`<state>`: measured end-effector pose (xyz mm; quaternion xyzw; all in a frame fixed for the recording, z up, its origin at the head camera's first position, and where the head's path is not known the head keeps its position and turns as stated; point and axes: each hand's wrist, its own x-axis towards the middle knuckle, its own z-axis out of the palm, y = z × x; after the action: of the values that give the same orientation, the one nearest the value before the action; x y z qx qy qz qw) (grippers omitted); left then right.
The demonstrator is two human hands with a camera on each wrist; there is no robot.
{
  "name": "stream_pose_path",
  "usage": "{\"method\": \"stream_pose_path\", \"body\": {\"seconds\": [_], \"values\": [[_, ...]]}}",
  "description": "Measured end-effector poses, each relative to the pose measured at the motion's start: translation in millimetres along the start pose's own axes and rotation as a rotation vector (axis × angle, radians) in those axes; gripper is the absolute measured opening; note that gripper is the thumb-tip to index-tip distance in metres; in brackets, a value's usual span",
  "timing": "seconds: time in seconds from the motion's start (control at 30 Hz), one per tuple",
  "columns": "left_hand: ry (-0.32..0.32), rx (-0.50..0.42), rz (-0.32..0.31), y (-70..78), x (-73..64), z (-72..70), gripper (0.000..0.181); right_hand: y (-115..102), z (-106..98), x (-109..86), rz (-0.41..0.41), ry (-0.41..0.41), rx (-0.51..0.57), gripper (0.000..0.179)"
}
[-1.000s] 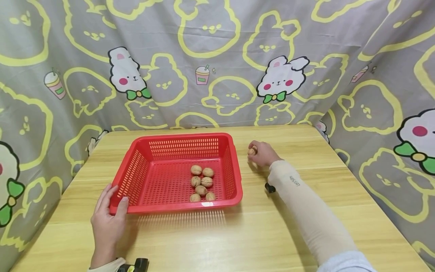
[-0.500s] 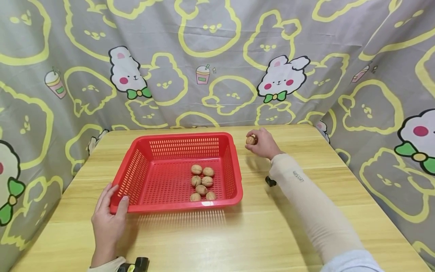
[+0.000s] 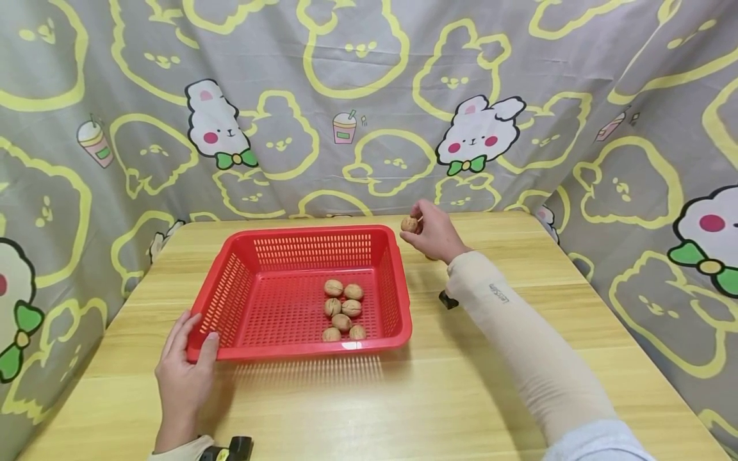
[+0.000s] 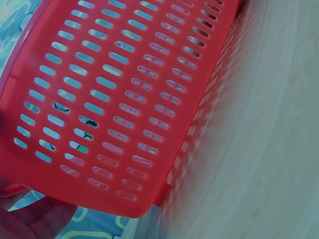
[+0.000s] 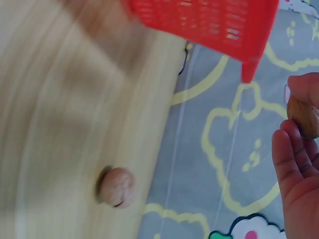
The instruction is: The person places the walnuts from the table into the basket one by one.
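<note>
My right hand pinches a walnut between thumb and fingers, raised just beyond the right rim of a red plastic basket. In the right wrist view, that held walnut shows at the right edge. A second walnut lies on the table below the hand; in the head view the hand mostly hides it. My left hand grips the basket's near left corner, thumb on the front rim and fingers over the left rim. Several walnuts lie on the basket floor, toward its right side.
The basket stands on a light wooden table. A grey curtain with yellow outlines and cartoon rabbits hangs behind the table and along both sides. The basket's slotted side wall fills much of the left wrist view.
My right hand has lifted the walnut off the table and carried it up, away from me and left toward the basket's far right corner. The left hand and basket have stayed put.
</note>
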<state>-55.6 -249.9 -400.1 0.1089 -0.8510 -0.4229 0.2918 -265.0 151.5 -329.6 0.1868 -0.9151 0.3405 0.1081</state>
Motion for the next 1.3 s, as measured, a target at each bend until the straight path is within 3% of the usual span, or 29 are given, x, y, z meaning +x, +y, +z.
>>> {"method": "stream_pose_path", "body": {"seconds": [0.67, 0.97, 1.3], "values": [[0.013, -0.024, 0.02, -4.4, -0.1, 1.1, 0.042, -61.7, 19.7, 26.1, -0.183, 0.022, 0.01, 0.035], [0.014, -0.014, 0.009, -4.6, 0.7, 1.2, 0.042, -87.4, 35.3, 33.2, -0.217, -0.008, 0.103, 0.036], [0.011, -0.01, -0.005, -3.1, 0.4, 1.0, 0.042, -90.5, 59.3, 32.3, -0.176, -0.073, 0.111, 0.036]]}}
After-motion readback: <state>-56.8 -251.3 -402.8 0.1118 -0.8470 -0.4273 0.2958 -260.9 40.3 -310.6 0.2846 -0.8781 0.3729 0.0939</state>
